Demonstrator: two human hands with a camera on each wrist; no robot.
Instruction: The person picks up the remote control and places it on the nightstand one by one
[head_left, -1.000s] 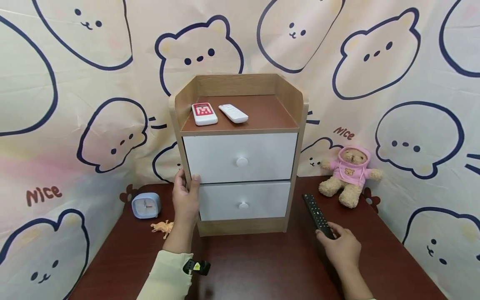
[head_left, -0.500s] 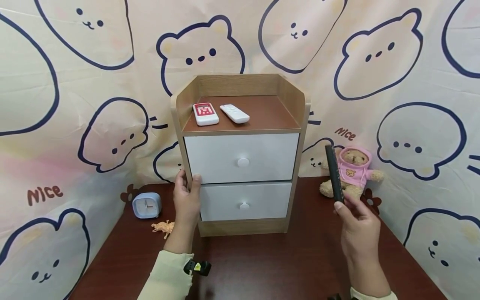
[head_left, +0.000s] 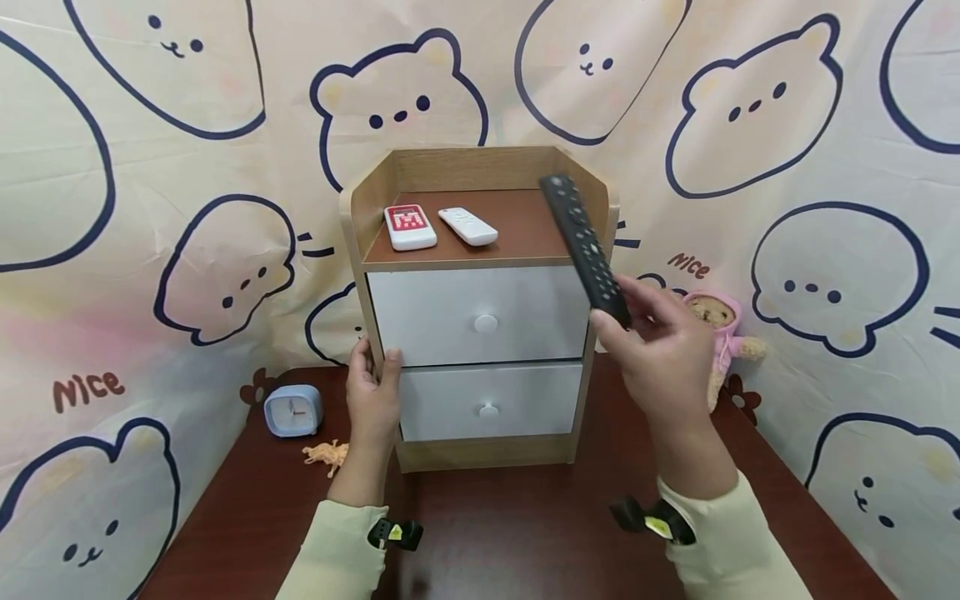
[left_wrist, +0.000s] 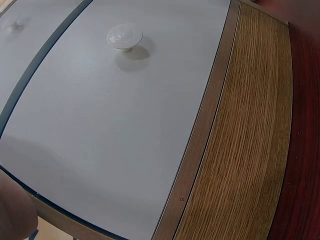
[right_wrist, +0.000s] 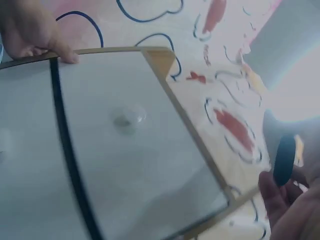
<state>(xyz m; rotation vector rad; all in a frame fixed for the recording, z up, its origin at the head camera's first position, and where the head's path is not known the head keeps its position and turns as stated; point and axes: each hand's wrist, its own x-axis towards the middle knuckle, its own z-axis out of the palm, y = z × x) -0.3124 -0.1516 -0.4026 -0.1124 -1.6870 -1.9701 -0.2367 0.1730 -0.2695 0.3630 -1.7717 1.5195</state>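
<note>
A black remote control (head_left: 583, 246) is pinched at its lower end by my right hand (head_left: 667, 367). It tilts up and leftward in front of the cabinet's right side in the head view. The remote's narrow dark end (right_wrist: 285, 160) shows in the right wrist view. My left hand (head_left: 372, 404) grips the left side edge of the wooden cabinet (head_left: 483, 455), thumb at the front and fingers along the side. Two white drawers with round knobs (head_left: 486, 323) are closed. On the brown top shelf (head_left: 517, 225) lie a red-and-white remote (head_left: 410, 228) and a white remote (head_left: 468, 227).
A blue alarm clock (head_left: 293, 410) and a small tan animal figure (head_left: 326, 455) stand left of the cabinet on the dark red table (head_left: 487, 533). At the right sits a teddy bear in a pink hoodie (head_left: 720, 333), partly behind my right hand. A cartoon-print cloth (head_left: 247, 167) hangs behind.
My right hand has lifted the black remote from low over the table, past the teddy bear, up and left to the shelf's height. The left hand stays on the cabinet.
</note>
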